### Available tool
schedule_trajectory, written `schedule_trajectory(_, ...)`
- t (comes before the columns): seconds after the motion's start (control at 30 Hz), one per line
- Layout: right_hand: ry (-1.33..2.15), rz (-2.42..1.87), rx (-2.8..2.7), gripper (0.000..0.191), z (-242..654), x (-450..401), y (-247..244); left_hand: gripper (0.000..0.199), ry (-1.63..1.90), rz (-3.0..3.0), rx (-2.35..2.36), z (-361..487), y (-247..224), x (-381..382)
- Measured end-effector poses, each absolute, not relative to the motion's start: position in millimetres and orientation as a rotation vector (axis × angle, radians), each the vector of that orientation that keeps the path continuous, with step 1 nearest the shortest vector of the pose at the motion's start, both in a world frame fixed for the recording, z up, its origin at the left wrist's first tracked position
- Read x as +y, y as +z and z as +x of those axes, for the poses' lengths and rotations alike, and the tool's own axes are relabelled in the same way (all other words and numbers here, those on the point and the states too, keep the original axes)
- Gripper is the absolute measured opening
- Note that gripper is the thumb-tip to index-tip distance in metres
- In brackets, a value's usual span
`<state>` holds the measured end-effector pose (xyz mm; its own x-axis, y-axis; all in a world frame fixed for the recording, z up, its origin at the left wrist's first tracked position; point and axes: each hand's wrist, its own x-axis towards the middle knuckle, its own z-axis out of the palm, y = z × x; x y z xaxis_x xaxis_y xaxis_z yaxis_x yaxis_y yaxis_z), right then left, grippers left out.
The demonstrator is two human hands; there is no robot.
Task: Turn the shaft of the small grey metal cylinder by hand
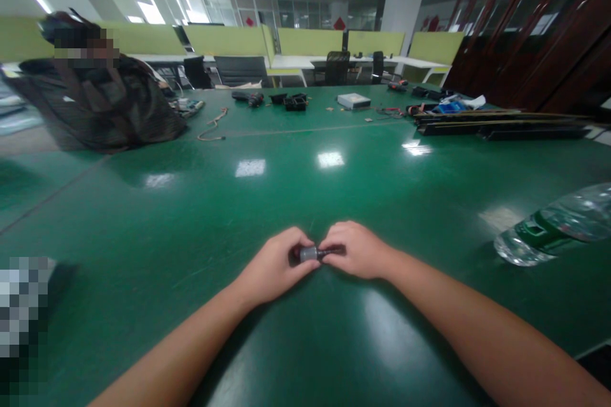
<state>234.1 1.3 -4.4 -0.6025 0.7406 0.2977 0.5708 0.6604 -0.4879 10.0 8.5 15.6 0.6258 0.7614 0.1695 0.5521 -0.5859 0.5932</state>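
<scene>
Just above the table surface, in the lower middle of the head view, is a small grey cylinder (pixel 309 254) with a thin dark stem (pixel 322 254) at its right end. What kind of part it is, I cannot make out. My left hand (pixel 273 269) pinches the cylinder between thumb and forefinger, covering its left end. The fingers of my right hand (pixel 358 251) are closed around the dark stem, hiding part of it. Both hands meet close together over the green tabletop (pixel 286 203).
A large clear bottle with a green label (pixel 547 229) lies at the right. Far back are a power drill (pixel 247 98), black parts (pixel 296 102), a white box (pixel 354 101) and long dark strips (pixel 496 123). A dark bag (pixel 109 102) stands far left; a blurred-out object (pixel 23 305) lies nearer.
</scene>
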Motion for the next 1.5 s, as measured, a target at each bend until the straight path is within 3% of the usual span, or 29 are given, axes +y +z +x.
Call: schedule_trajectory(1.5,0.572,-1.117,-2.373,0.012,250.0,0.8,5.4,0.020,0.544,2.340,1.017,7.0,13.7,10.0)
